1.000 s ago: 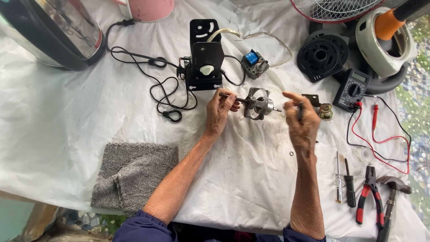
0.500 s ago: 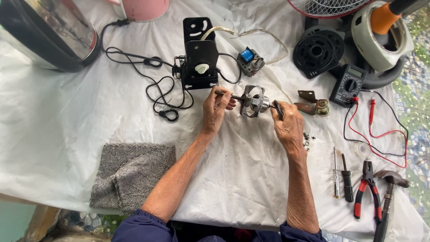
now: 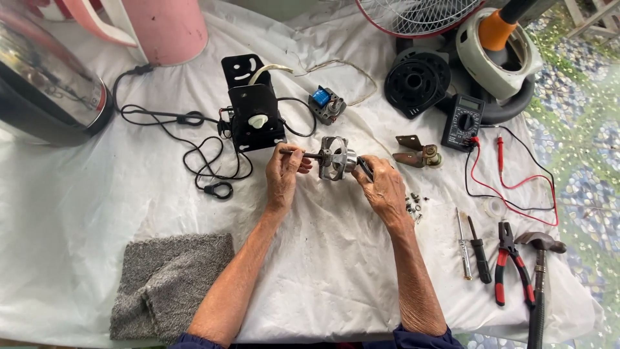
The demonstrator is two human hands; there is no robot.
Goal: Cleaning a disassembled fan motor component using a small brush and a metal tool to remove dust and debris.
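Observation:
A small metal fan motor rotor [image 3: 336,159] with a frame and a long shaft is held just above the white sheet. My left hand [image 3: 285,172] pinches the left end of the shaft. My right hand [image 3: 382,187] grips a thin dark tool [image 3: 365,168] whose tip rests against the right end of the rotor. Several small screws and washers [image 3: 413,201] lie just right of my right hand.
A black motor housing [image 3: 253,110] with a coiled black cord [image 3: 200,155] stands behind my left hand. A multimeter [image 3: 462,121] with red and black leads, a metal bracket [image 3: 416,154], screwdrivers [image 3: 473,248], pliers [image 3: 507,261] and a hammer [image 3: 540,271] lie right. A grey towel [image 3: 168,282] lies front left.
My right hand came down from a raised position and brought the dark tool onto the rotor's right end. The left hand kept its hold. The view shifted right and down.

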